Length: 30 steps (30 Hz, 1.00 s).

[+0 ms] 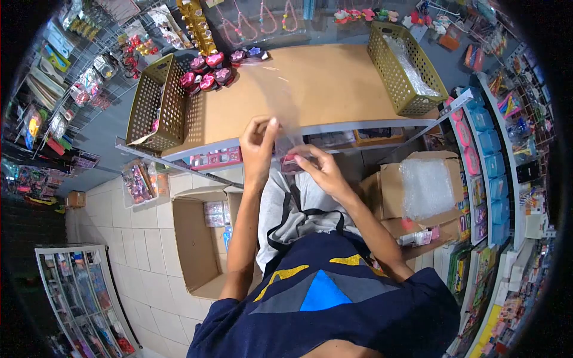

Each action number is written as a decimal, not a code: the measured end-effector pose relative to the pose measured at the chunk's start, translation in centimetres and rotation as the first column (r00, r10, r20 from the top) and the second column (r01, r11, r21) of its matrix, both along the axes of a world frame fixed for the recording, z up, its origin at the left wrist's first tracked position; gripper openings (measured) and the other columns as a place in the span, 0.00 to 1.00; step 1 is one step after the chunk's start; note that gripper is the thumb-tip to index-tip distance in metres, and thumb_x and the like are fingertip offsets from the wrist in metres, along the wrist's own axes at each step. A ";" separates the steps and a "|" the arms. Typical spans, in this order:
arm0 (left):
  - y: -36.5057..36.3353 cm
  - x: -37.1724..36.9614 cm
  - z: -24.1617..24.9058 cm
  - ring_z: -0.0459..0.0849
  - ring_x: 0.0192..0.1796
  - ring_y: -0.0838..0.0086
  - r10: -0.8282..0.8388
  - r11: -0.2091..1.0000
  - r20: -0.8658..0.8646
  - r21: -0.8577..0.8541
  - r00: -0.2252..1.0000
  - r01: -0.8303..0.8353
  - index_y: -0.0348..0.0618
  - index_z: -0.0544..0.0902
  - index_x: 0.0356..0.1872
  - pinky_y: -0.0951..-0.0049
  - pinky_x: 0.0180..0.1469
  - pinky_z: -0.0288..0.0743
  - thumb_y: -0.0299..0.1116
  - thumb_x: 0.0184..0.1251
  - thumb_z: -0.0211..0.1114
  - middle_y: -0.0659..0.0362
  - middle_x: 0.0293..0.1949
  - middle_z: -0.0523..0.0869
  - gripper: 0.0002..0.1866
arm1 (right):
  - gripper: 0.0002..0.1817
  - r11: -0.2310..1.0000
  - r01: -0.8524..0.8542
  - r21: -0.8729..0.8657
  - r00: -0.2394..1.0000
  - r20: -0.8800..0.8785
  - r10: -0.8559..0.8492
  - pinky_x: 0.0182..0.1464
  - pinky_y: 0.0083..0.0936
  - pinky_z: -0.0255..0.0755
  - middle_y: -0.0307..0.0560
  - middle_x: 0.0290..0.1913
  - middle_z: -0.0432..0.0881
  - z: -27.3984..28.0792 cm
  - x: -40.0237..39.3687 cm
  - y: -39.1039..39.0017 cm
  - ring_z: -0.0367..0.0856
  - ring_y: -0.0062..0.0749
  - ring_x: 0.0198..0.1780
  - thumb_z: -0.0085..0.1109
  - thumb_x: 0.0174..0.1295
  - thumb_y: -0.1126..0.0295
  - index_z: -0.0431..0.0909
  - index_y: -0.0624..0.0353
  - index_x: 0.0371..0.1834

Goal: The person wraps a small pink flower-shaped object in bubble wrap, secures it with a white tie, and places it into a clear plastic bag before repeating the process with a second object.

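Note:
My left hand (259, 143) is raised at the shelf's front edge, its thumb and fingers pinched on the upper part of a clear plastic bag (286, 113). Lower and to the right, my right hand (320, 167) has its fingers closed on a small dark red item (291, 163), which seems to be at the bag's lower end. The bag is thin and partly blurred. Behind my hands, several pink and dark flower-topped items (208, 80) are grouped on the wooden shelf (334, 77).
Olive baskets stand at the shelf's left (156, 107) and right (406, 71). Below are an open cardboard box (194, 262) on the left and another box (388, 197) with bubble wrap (427, 188) on the right. Racks of goods line both sides.

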<state>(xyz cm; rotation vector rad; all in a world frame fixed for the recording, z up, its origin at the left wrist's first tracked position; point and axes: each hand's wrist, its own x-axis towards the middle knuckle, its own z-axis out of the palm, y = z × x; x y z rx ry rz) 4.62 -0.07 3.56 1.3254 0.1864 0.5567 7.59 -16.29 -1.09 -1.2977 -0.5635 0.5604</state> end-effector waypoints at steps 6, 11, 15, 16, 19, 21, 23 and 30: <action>-2.1 -1.6 -3.5 0.82 0.45 0.79 -0.089 0.981 -0.041 0.171 0.995 0.095 0.33 0.83 0.41 0.78 0.49 0.76 0.28 0.73 0.61 0.58 0.42 0.87 0.07 | 0.12 0.994 0.099 0.043 0.995 -0.031 -0.098 0.58 0.21 0.71 0.38 0.48 0.80 0.8 0.2 0.0 0.77 0.18 0.51 0.58 0.71 0.70 0.77 0.62 0.54; -2.6 -1.5 -3.5 0.75 0.29 0.87 0.019 0.970 -0.005 0.242 1.000 -0.017 0.34 0.81 0.32 0.82 0.32 0.68 0.32 0.78 0.57 0.64 0.27 0.83 0.13 | 0.11 0.937 0.341 -0.071 0.929 0.174 -0.325 0.48 0.22 0.74 0.41 0.38 0.84 1.6 0.3 -0.1 0.81 0.20 0.44 0.66 0.65 0.68 0.79 0.64 0.43; -3.0 -1.4 -4.1 0.67 0.24 0.89 0.123 0.954 -0.013 0.275 0.992 -0.115 0.36 0.77 0.27 0.80 0.25 0.58 0.33 0.78 0.57 0.68 0.19 0.75 0.16 | 0.09 0.972 0.236 -0.011 0.969 0.081 -0.234 0.48 0.19 0.74 0.38 0.37 0.84 1.5 1.4 -0.7 0.81 0.18 0.43 0.66 0.65 0.68 0.80 0.62 0.39; -3.3 -1.4 -4.0 0.67 0.23 0.89 0.124 0.949 -0.020 0.295 0.992 -0.112 0.36 0.77 0.27 0.80 0.24 0.58 0.33 0.78 0.57 0.68 0.18 0.75 0.16 | 0.08 0.966 0.257 0.013 0.965 0.044 -0.258 0.47 0.18 0.74 0.38 0.37 0.84 2.0 1.2 -0.5 0.81 0.18 0.43 0.66 0.65 0.69 0.81 0.62 0.39; -3.8 -1.4 -4.1 0.65 0.19 0.88 0.143 0.921 -0.009 0.369 0.990 -0.129 0.36 0.77 0.24 0.78 0.21 0.57 0.34 0.76 0.59 0.66 0.14 0.72 0.18 | 0.06 0.952 0.298 0.072 0.954 -0.033 -0.297 0.46 0.16 0.75 0.39 0.37 0.85 3.3 1.0 -0.4 0.82 0.17 0.41 0.63 0.67 0.71 0.82 0.64 0.40; -3.5 -1.5 -4.4 0.67 0.18 0.88 0.162 0.912 -0.037 0.387 0.986 -0.135 0.36 0.78 0.25 0.79 0.20 0.58 0.34 0.76 0.59 0.66 0.13 0.72 0.17 | 0.06 0.954 0.284 0.097 0.959 -0.038 -0.281 0.46 0.16 0.75 0.40 0.39 0.86 2.9 1.9 -1.1 0.82 0.16 0.40 0.61 0.68 0.74 0.82 0.65 0.43; -3.3 -1.9 -4.4 0.69 0.18 0.87 0.176 0.907 -0.055 0.398 0.983 -0.140 0.36 0.79 0.26 0.79 0.20 0.59 0.35 0.76 0.60 0.65 0.13 0.74 0.17 | 0.06 0.949 0.305 0.082 0.952 -0.051 -0.301 0.45 0.16 0.76 0.41 0.39 0.86 3.2 2.3 -1.7 0.82 0.16 0.40 0.60 0.69 0.74 0.82 0.66 0.43; -2.7 -2.7 -3.6 0.74 0.17 0.86 0.187 0.894 -0.068 0.425 0.980 -0.141 0.35 0.82 0.28 0.79 0.20 0.63 0.34 0.75 0.61 0.64 0.14 0.76 0.15 | 0.10 0.920 0.361 0.154 0.926 -0.176 -0.335 0.44 0.16 0.76 0.38 0.41 0.83 4.6 3.4 -2.4 0.81 0.17 0.41 0.63 0.66 0.74 0.77 0.61 0.48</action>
